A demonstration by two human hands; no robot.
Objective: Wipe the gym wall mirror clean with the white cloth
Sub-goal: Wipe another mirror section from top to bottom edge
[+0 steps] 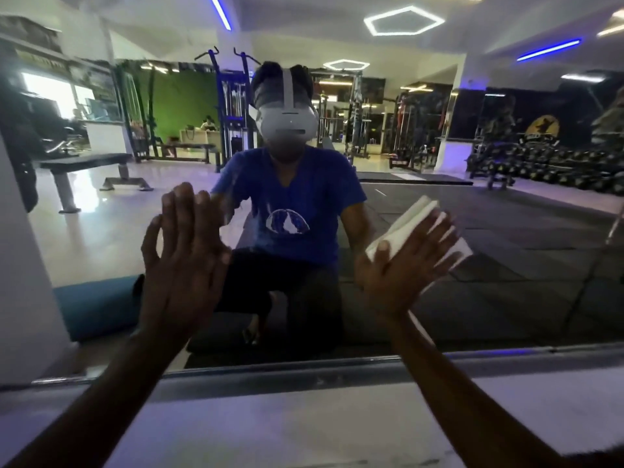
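Observation:
The gym wall mirror (489,231) fills most of the head view and reflects the gym and a kneeling person in a blue shirt. My right hand (401,265) presses a folded white cloth (405,221) flat against the glass, right of centre, fingers spread over it. My left hand (184,255) rests flat on the mirror left of centre, fingers together and pointing up, holding nothing. Both forearms reach up from the bottom of the frame.
A metal frame rail (304,369) runs along the mirror's bottom edge, with a pale ledge (287,423) below it. A white wall or pillar (20,282) borders the mirror at the left. Benches, weight machines and dumbbell racks appear only as reflections.

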